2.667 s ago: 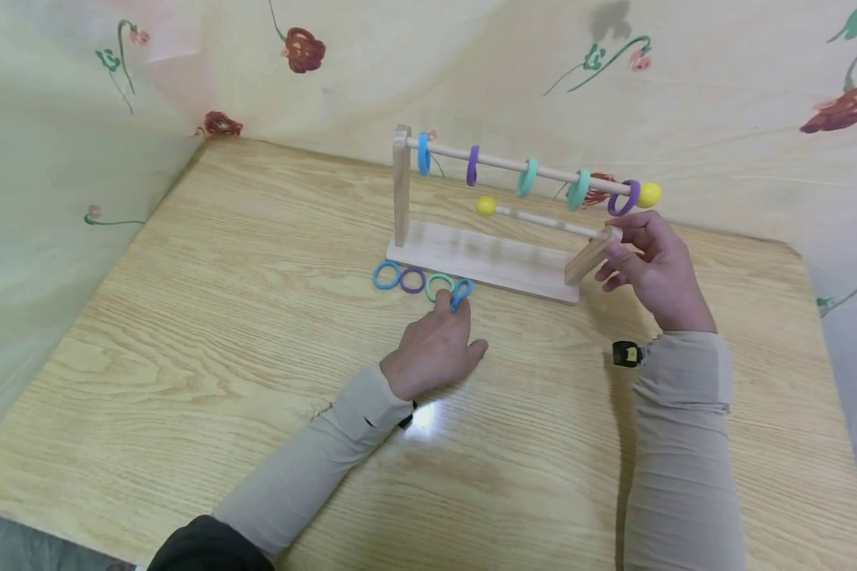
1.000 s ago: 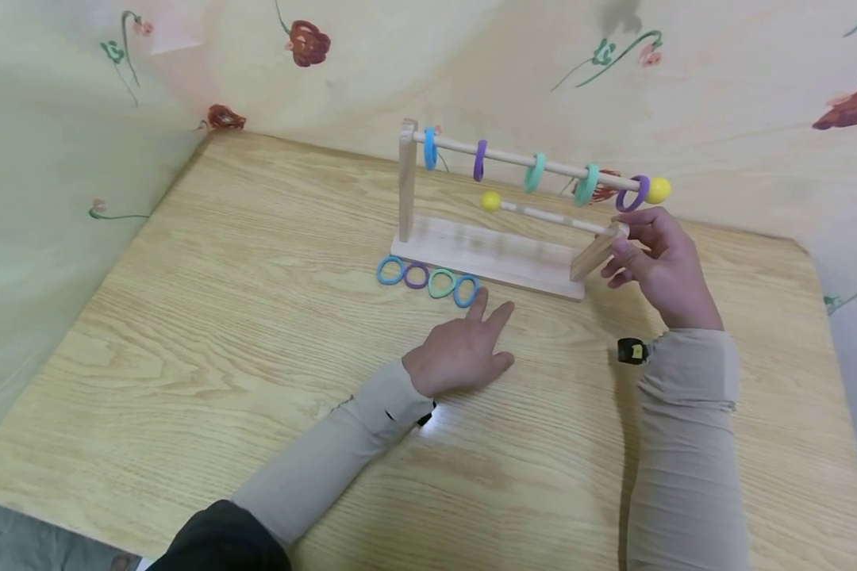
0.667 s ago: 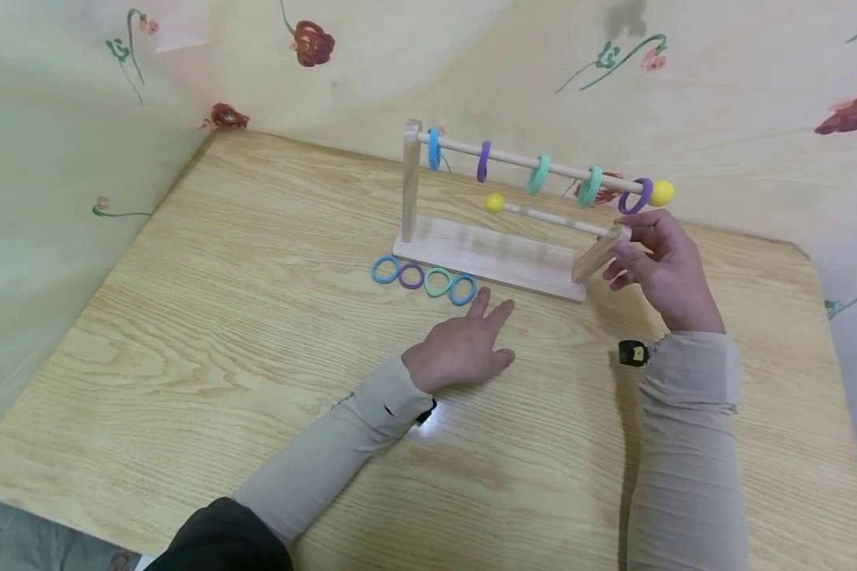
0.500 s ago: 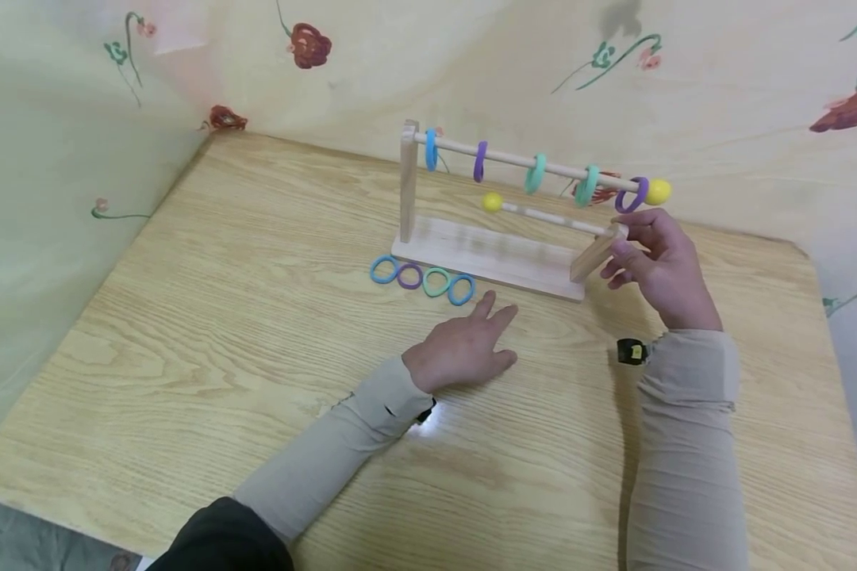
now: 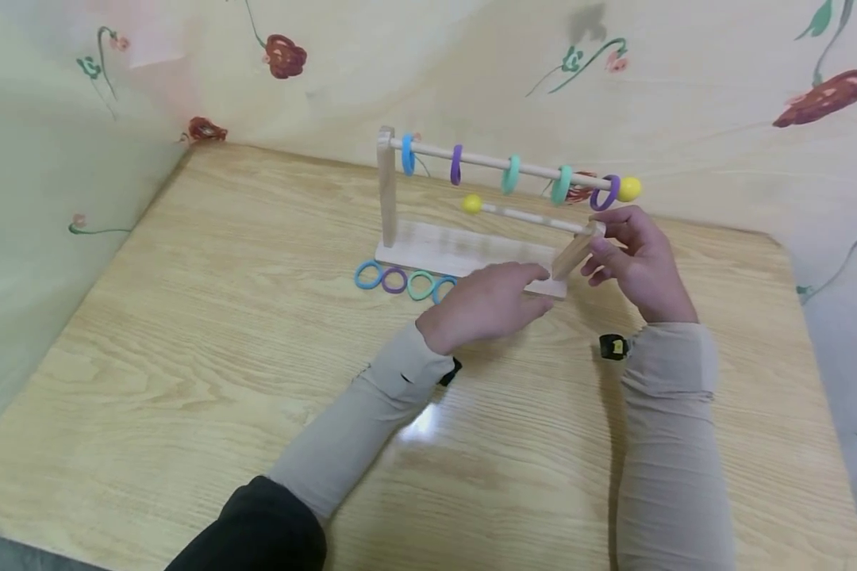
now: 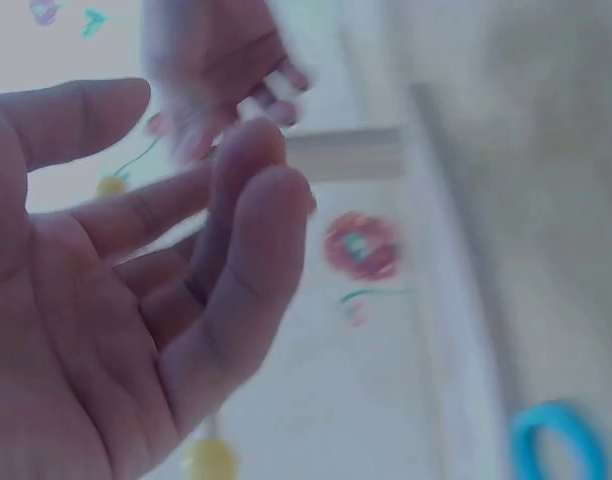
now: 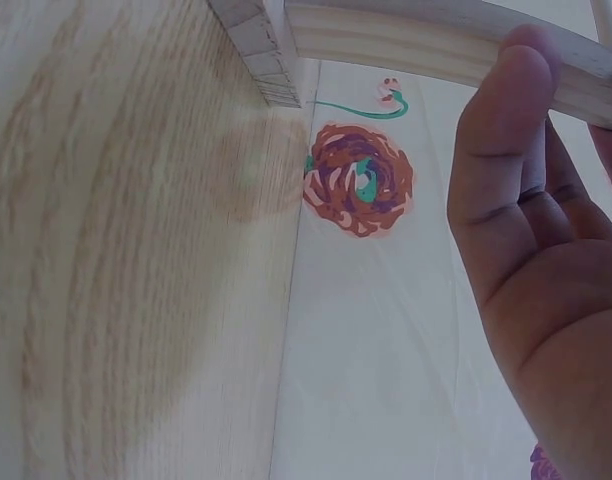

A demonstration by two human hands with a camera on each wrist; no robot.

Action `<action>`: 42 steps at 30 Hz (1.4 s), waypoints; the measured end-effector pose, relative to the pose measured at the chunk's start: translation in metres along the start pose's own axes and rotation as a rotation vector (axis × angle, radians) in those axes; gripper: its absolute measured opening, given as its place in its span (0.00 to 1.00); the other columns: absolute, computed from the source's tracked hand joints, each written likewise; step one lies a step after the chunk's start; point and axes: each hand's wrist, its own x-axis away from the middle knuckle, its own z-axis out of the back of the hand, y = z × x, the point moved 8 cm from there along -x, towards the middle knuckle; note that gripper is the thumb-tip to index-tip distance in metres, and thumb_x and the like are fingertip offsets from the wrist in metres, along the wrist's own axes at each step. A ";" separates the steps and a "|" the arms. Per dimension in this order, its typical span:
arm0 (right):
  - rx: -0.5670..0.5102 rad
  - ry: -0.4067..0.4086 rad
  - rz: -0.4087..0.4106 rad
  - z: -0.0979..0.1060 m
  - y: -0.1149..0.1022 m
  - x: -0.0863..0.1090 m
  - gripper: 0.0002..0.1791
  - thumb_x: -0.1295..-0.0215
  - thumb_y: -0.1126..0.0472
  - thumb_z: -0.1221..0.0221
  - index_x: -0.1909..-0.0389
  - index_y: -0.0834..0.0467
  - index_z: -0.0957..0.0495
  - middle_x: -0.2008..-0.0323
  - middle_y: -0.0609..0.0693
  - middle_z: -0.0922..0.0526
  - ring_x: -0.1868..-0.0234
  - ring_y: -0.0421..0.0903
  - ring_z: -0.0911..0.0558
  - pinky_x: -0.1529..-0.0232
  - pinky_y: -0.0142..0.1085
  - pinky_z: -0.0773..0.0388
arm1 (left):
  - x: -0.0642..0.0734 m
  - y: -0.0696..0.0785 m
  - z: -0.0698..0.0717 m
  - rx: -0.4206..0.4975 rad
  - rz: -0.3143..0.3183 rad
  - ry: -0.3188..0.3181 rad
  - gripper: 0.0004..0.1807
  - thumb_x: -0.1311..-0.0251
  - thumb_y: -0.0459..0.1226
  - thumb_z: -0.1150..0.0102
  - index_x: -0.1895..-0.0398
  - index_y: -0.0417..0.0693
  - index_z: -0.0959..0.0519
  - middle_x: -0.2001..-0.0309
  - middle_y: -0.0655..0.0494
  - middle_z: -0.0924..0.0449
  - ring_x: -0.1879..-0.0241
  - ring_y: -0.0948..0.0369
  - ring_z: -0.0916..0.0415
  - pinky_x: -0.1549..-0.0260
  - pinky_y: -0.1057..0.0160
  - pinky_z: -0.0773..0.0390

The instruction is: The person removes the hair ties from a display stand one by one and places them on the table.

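Observation:
A wooden rack (image 5: 436, 244) stands on the table, its upper rod (image 5: 486, 160) reaching right from the tall left post to a yellow ball (image 5: 628, 189). Several blue, purple and green rings hang along that rod, a purple ring (image 5: 605, 193) nearest the ball. My right hand (image 5: 646, 266) pinches the top of the short right post (image 5: 574, 252) between thumb and fingers. My left hand (image 5: 482, 308) hovers over the front edge of the base, fingers loosely spread toward that post and holding nothing. It partly covers the rightmost blue ring (image 5: 443, 287) on the table.
Left of that ring, a green ring (image 5: 420, 285), a purple ring (image 5: 394, 280) and a blue ring (image 5: 368, 274) lie in a row before the rack. A lower rod (image 5: 532, 216) with a yellow ball (image 5: 472, 204) points left. Flowered cloth (image 5: 428, 71) hangs behind the table.
My left hand first let go of the rightmost blue ring, leaving it flat in the row, then moved right and forward toward the short post. My right hand keeps its pinch there.

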 end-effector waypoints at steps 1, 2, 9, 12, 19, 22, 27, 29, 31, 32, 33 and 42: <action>0.004 0.000 -0.002 0.000 0.000 0.000 0.15 0.28 0.67 0.42 0.43 0.59 0.25 0.58 0.55 0.22 0.72 0.46 0.17 0.75 0.34 0.17 | -0.001 0.003 0.007 0.034 -0.018 0.007 0.24 0.24 0.52 0.51 0.32 0.53 0.26 0.40 0.58 0.22 0.44 0.63 0.25 0.48 0.62 0.24; 0.011 0.000 -0.005 0.000 0.000 0.000 0.15 0.27 0.67 0.42 0.43 0.59 0.26 0.58 0.55 0.22 0.72 0.46 0.17 0.75 0.34 0.17 | -0.002 0.006 0.014 0.072 -0.043 0.013 0.22 0.24 0.52 0.50 0.35 0.53 0.23 0.43 0.59 0.20 0.48 0.63 0.24 0.52 0.63 0.24; 0.045 0.009 -0.015 0.002 0.000 0.000 0.14 0.27 0.67 0.43 0.43 0.60 0.26 0.57 0.55 0.22 0.72 0.46 0.17 0.74 0.34 0.17 | 0.026 0.022 0.086 0.370 -0.337 0.077 0.14 0.24 0.40 0.47 0.43 0.46 0.19 0.58 0.56 0.19 0.68 0.58 0.23 0.66 0.62 0.21; 0.063 0.008 -0.013 0.003 -0.002 0.000 0.15 0.27 0.67 0.43 0.42 0.60 0.26 0.57 0.56 0.22 0.72 0.46 0.17 0.74 0.34 0.17 | 0.046 0.014 0.125 0.442 -0.415 0.248 0.14 0.25 0.36 0.45 0.43 0.41 0.19 0.53 0.55 0.18 0.70 0.55 0.22 0.66 0.60 0.18; 0.139 0.012 -0.025 -0.004 -0.005 0.000 0.14 0.27 0.67 0.43 0.43 0.58 0.26 0.56 0.55 0.22 0.71 0.46 0.17 0.73 0.34 0.17 | 0.081 -0.043 0.190 0.582 -0.378 0.763 0.13 0.30 0.29 0.43 0.45 0.35 0.19 0.48 0.51 0.19 0.77 0.54 0.27 0.72 0.63 0.23; 0.129 0.009 -0.025 -0.003 -0.005 0.001 0.14 0.27 0.66 0.42 0.43 0.57 0.26 0.57 0.55 0.22 0.71 0.46 0.16 0.73 0.34 0.17 | 0.082 -0.061 0.196 0.589 -0.300 0.831 0.16 0.30 0.30 0.43 0.42 0.38 0.19 0.44 0.53 0.21 0.80 0.56 0.30 0.80 0.67 0.31; 0.014 0.004 0.004 0.001 -0.003 0.003 0.14 0.28 0.69 0.42 0.43 0.59 0.25 0.58 0.54 0.21 0.72 0.46 0.16 0.74 0.34 0.17 | 0.072 -0.078 0.192 0.555 -0.156 0.794 0.16 0.28 0.33 0.43 0.41 0.44 0.18 0.47 0.55 0.22 0.81 0.56 0.29 0.83 0.67 0.35; -0.025 0.000 0.020 0.001 -0.001 0.003 0.14 0.28 0.70 0.43 0.43 0.60 0.25 0.59 0.54 0.21 0.71 0.47 0.16 0.74 0.34 0.17 | 0.067 -0.079 0.189 0.511 -0.121 0.781 0.14 0.28 0.34 0.42 0.43 0.43 0.17 0.49 0.53 0.21 0.79 0.56 0.27 0.79 0.68 0.29; -0.045 -0.003 0.034 0.001 0.000 0.003 0.14 0.27 0.70 0.43 0.43 0.61 0.26 0.59 0.55 0.21 0.71 0.47 0.16 0.74 0.34 0.16 | 0.064 -0.081 0.187 0.471 -0.093 0.784 0.11 0.28 0.35 0.41 0.47 0.43 0.14 0.51 0.54 0.20 0.77 0.57 0.26 0.75 0.68 0.25; -0.050 -0.003 0.040 0.002 0.000 0.003 0.14 0.27 0.71 0.44 0.43 0.61 0.26 0.59 0.55 0.21 0.71 0.47 0.16 0.74 0.34 0.16 | 0.062 -0.082 0.186 0.461 -0.083 0.788 0.10 0.29 0.35 0.40 0.50 0.43 0.14 0.52 0.54 0.20 0.76 0.58 0.26 0.74 0.68 0.24; -0.053 -0.001 0.045 0.002 0.001 0.004 0.14 0.27 0.71 0.44 0.43 0.61 0.26 0.59 0.55 0.21 0.71 0.47 0.16 0.74 0.34 0.16 | 0.061 -0.082 0.186 0.450 -0.080 0.795 0.10 0.29 0.35 0.40 0.51 0.43 0.13 0.53 0.54 0.20 0.77 0.59 0.26 0.74 0.68 0.23; -0.088 -0.004 0.101 0.003 0.003 0.004 0.13 0.27 0.72 0.45 0.45 0.63 0.25 0.61 0.55 0.20 0.73 0.47 0.16 0.74 0.33 0.16 | 0.067 -0.092 0.186 0.453 -0.026 0.884 0.08 0.30 0.32 0.40 0.56 0.41 0.12 0.56 0.59 0.18 0.83 0.59 0.29 0.84 0.66 0.32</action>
